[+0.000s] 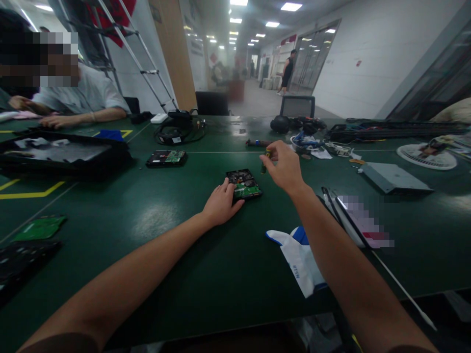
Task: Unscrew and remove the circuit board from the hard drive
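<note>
A hard drive (247, 189) lies on the green table, its circuit board and dark metal underside facing up. My left hand (222, 202) grips its left side, thumb along the near edge and fingers on top. Just to the right and above the drive, my right hand (283, 164) pinches a small screwdriver (263, 167) with a yellow and dark green handle, held roughly upright. Its tip cannot be made out, and it appears apart from the drive. A white and blue glove (300, 262) lies below my right forearm.
Another hard drive (167, 158) sits farther left. A green circuit board (41, 228) and a black part (22, 264) lie at the near left. A large black tray (62, 154) stands beside a co-worker (88, 90). To the right are a grey metal box (395, 177) and a phone-like item (362, 220).
</note>
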`<action>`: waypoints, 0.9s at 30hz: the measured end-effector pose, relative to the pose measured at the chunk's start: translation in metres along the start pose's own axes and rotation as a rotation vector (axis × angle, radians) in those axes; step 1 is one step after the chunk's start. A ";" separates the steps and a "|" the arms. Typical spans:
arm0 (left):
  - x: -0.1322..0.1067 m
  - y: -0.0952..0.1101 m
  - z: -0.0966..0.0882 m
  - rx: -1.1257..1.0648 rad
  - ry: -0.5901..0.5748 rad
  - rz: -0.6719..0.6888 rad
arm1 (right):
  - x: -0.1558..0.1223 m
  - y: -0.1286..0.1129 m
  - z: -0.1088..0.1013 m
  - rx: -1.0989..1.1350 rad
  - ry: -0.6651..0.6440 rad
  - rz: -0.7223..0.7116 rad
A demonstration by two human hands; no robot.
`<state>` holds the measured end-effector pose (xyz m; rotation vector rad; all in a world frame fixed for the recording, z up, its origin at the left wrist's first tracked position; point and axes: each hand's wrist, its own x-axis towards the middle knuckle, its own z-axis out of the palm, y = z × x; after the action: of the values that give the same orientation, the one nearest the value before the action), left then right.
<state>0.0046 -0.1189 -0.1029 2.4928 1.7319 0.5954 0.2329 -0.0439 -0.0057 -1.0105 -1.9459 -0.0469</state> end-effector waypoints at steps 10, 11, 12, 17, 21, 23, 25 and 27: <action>-0.001 0.001 -0.001 0.000 -0.007 -0.007 | 0.000 -0.003 0.000 -0.036 -0.010 -0.037; -0.001 0.001 -0.001 0.003 -0.005 -0.008 | 0.000 -0.003 0.000 -0.036 -0.017 -0.040; -0.001 0.001 -0.001 0.005 -0.005 -0.009 | 0.000 -0.004 0.000 -0.037 -0.025 -0.044; 0.000 0.000 0.000 0.015 -0.010 -0.012 | 0.000 -0.005 -0.001 -0.039 -0.014 -0.056; 0.000 0.000 0.001 0.017 -0.012 -0.011 | 0.001 -0.001 0.001 -0.004 -0.010 -0.023; 0.000 0.000 0.001 0.015 -0.008 -0.009 | 0.001 0.000 0.001 0.015 -0.026 -0.010; 0.000 0.000 0.000 0.014 -0.004 -0.008 | 0.000 -0.001 0.000 0.015 -0.041 -0.012; 0.000 0.001 0.000 0.016 0.001 -0.008 | -0.001 -0.003 0.000 -0.002 -0.046 -0.027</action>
<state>0.0053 -0.1195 -0.1028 2.4951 1.7529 0.5855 0.2313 -0.0467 -0.0049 -0.9948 -2.0012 -0.0412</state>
